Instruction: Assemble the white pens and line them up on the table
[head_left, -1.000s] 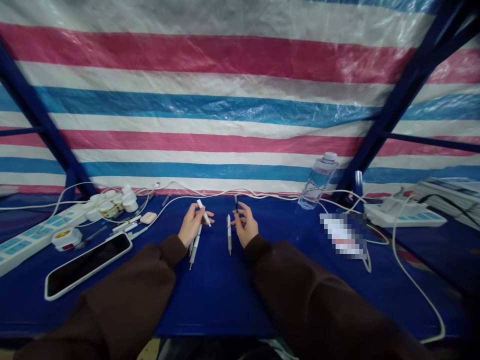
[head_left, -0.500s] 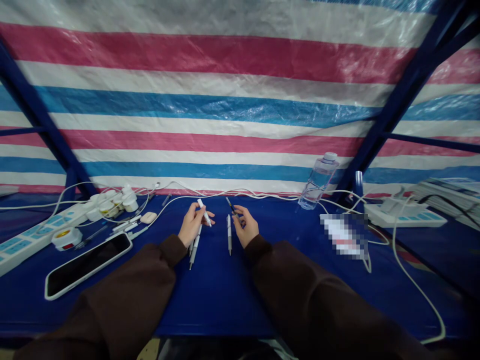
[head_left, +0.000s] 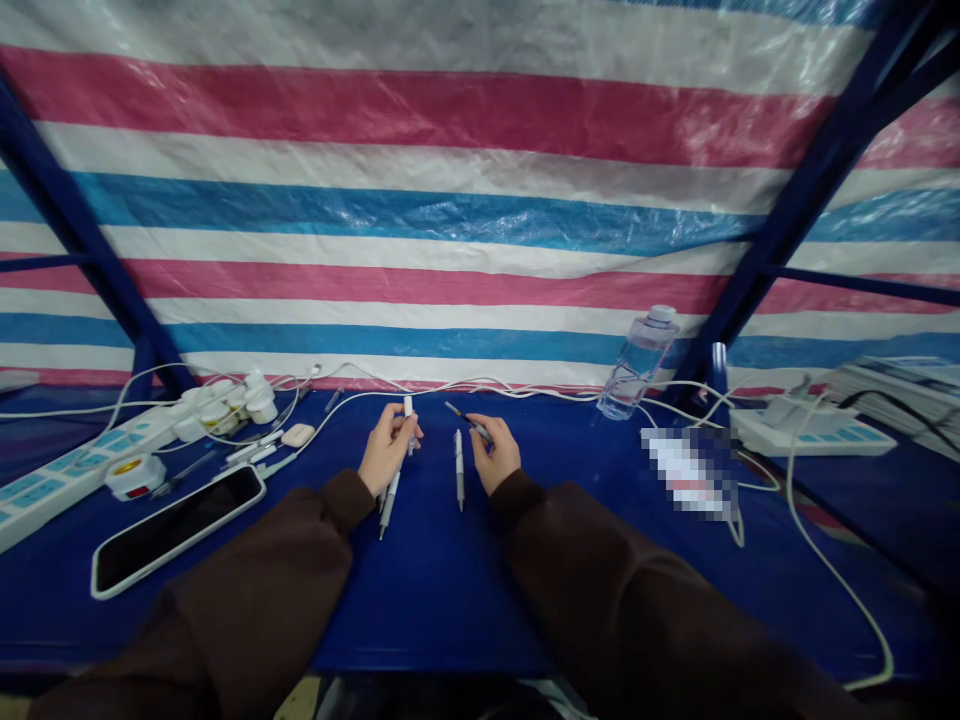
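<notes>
My left hand (head_left: 386,447) is closed on a white pen barrel (head_left: 409,407), which stands nearly upright between the fingers. Below that hand, white-and-grey pens (head_left: 389,505) lie on the blue table (head_left: 442,600). My right hand (head_left: 493,452) pinches a thin dark pen refill (head_left: 466,417) with a pale tip pointing up and left. Between the two hands, another white-and-grey pen (head_left: 460,470) lies on the table, touching neither.
A phone (head_left: 178,530), a power strip (head_left: 97,460) and an earbud case (head_left: 298,435) lie at the left. At the right are a clear bottle (head_left: 637,365), a pixelated packet (head_left: 690,473), another power strip (head_left: 832,432) and cables. A striped sheet (head_left: 450,230) hangs behind.
The white barrel in my left hand has turned more upright. In my right hand the refill has tilted further left, and that hand has shifted slightly.
</notes>
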